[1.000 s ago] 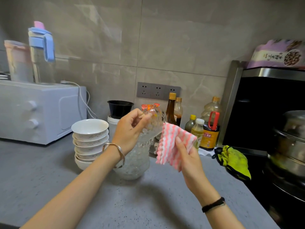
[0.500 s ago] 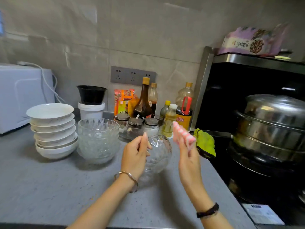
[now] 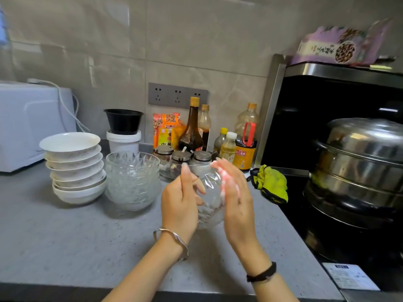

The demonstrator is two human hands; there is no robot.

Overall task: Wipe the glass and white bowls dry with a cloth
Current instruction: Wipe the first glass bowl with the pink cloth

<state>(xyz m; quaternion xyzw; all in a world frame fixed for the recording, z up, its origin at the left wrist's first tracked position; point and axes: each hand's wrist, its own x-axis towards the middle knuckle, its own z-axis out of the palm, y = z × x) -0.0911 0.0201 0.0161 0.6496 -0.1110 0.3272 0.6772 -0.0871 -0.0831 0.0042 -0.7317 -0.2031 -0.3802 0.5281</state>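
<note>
Head view, single entry. Item in work: glass bowl point(image 3: 210, 205), cut-pattern, held on its side above the table point(image 3: 65, 236) and clear of it, between the two hands. Left hand point(image 3: 180, 199): fingers curled round the near wall and rim, the bowl gripped. Right hand point(image 3: 236, 199): fingers nearly straight, laid over the far wall, the pink-and-white cloth point(image 3: 223, 182) pressed between palm and glass. The cloth is blurred, and whether the thumb pinches it cannot be told. Items waiting: stack of glass bowls point(image 3: 133, 179) and stack of white bowls point(image 3: 74, 168), set just beside each other on the table to the left; contact between them cannot be told. Risks, as judged: the bowl is carried by one grip only, so a wet wall or an unanswered push from the wiping side could let it be twisted loose and dropped onto the hard table. The cloth, merely pressed, could be slid off and bare skin dragged across the glass. The lidded condiment jars point(image 3: 181, 156) just behind the hands could be struck by a wide stroke. The white stack looks uneven and could be toppled if a bowl is set down carelessly beside it.
</note>
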